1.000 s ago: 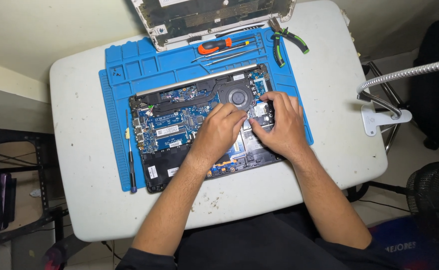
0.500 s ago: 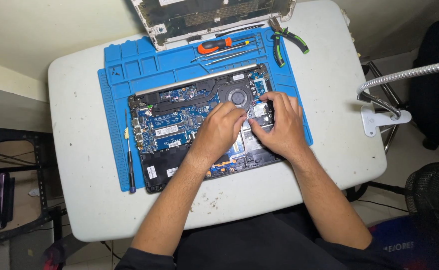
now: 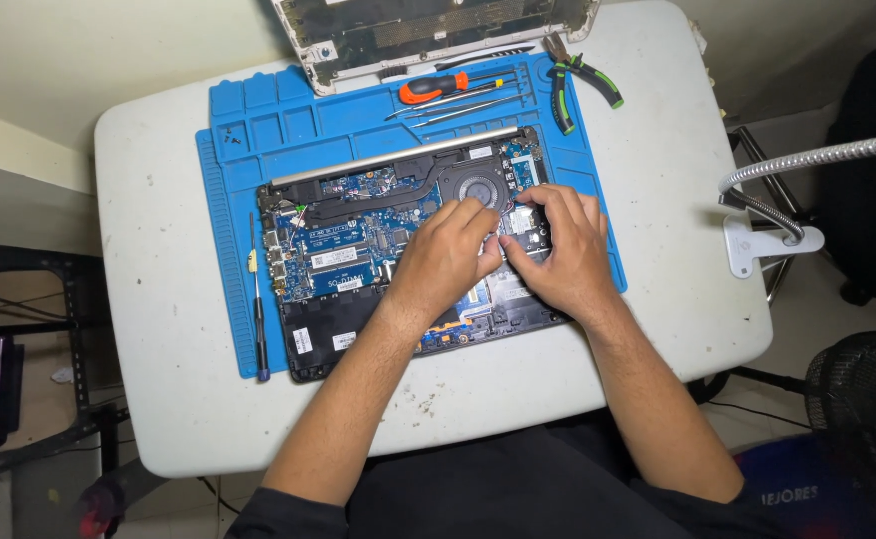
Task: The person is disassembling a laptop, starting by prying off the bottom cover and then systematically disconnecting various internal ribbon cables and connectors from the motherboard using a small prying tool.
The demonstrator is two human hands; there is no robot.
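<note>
Pressing together over the opened laptop (image 3: 358, 250) on the blue mat (image 3: 248, 130) at mid-worktop, the left hand (image 3: 445, 255) and right hand (image 3: 558, 255) curl fingertips around something small beside the fan (image 3: 478, 187); what they grip I cannot tell. A slip could tear the thin wires there, or knock tiny parts onto the board.

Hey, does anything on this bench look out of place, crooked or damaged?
Nothing looks broken. The open laptop sits slightly askew on the blue mat, and the white table is speckled with dark marks. The pliers lie half off the mat's corner. Both hands, left and right, rest on the board.
</note>
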